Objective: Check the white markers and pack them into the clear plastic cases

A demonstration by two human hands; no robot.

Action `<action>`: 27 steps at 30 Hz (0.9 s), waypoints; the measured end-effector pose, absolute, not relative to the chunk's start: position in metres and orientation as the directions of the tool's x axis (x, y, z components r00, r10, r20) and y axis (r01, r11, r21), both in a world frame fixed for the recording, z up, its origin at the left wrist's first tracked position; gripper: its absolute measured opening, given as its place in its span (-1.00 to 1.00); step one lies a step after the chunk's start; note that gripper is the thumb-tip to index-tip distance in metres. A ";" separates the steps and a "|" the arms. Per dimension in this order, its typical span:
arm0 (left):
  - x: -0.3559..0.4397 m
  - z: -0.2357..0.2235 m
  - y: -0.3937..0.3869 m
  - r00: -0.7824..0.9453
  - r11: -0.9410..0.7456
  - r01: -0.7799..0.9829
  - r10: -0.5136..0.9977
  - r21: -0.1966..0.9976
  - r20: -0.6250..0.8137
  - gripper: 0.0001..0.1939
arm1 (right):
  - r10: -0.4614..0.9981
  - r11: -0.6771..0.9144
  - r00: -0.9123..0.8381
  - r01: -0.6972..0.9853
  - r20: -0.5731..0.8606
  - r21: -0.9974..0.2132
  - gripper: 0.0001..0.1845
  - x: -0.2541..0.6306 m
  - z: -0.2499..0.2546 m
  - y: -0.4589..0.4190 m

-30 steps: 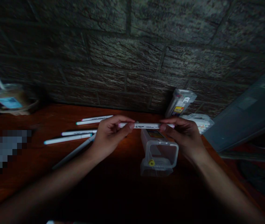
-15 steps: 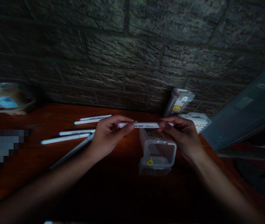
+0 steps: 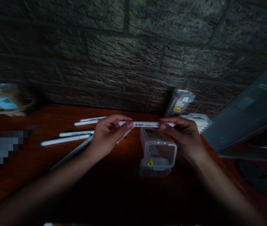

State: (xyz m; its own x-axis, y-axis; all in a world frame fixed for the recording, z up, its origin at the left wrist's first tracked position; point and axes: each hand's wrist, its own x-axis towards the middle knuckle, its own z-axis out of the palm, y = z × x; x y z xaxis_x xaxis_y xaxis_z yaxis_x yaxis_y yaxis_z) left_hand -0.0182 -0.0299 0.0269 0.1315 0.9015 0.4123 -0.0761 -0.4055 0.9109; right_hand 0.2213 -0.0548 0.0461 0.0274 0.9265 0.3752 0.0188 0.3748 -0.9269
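Note:
Between my two hands a white marker (image 3: 145,124) with pinkish-purple ends is held level, with small dark print facing me. My left hand (image 3: 108,133) pinches its left end between thumb and fingers. The right end is gripped the same way by my right hand (image 3: 184,135). Just below the marker lies a clear plastic case (image 3: 160,153), its open end toward me and its lid hanging down. A single yellow-ended marker (image 3: 150,163) shows inside it. Several white markers (image 3: 65,139) with teal, green and purple ends lie on the table beside my left hand.
Against the stone wall (image 3: 124,62) leans another clear case (image 3: 180,103); a case of markers (image 3: 200,122) sits right of it. A drink cup with a straw (image 3: 4,97) stands at far left on the wooden table (image 3: 51,119). A grey metal frame (image 3: 243,106) borders the right side.
The marker has risen slightly and turned a little, so its print sits differently. My left hand has shifted a little left along it, and a pale marker behind that hand now shows.

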 end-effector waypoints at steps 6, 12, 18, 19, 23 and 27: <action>-0.020 0.025 -0.027 0.158 -0.360 -0.169 0.909 0.918 0.385 -0.85 | 0.941 0.338 0.029 -0.018 0.338 -0.941 -0.81 0.223 0.048 -0.056; -0.022 0.022 -0.024 0.166 -0.315 -0.251 0.918 0.915 0.361 -0.80 | 0.951 0.307 0.055 -0.069 0.304 -0.949 -0.78 0.225 0.049 -0.055; -0.021 0.025 -0.025 0.169 -0.296 -0.295 0.920 0.908 0.355 -0.82 | 0.951 0.309 0.038 -0.089 0.307 -0.947 -0.82 0.226 0.049 -0.054; -0.021 0.025 -0.025 0.168 -0.295 -0.304 0.919 0.906 0.356 -0.83 | 0.950 0.313 0.036 -0.084 0.311 -0.946 -0.82 0.227 0.049 -0.054; -0.021 0.026 -0.025 0.177 -0.281 -0.318 0.921 0.906 0.348 -0.81 | 0.947 0.322 0.033 -0.072 0.321 -0.944 -0.82 0.227 0.049 -0.053; -0.022 0.027 -0.025 0.201 -0.243 -0.362 0.923 0.900 0.329 -0.78 | 0.949 0.315 0.031 -0.070 0.314 -0.946 -0.83 0.229 0.049 -0.053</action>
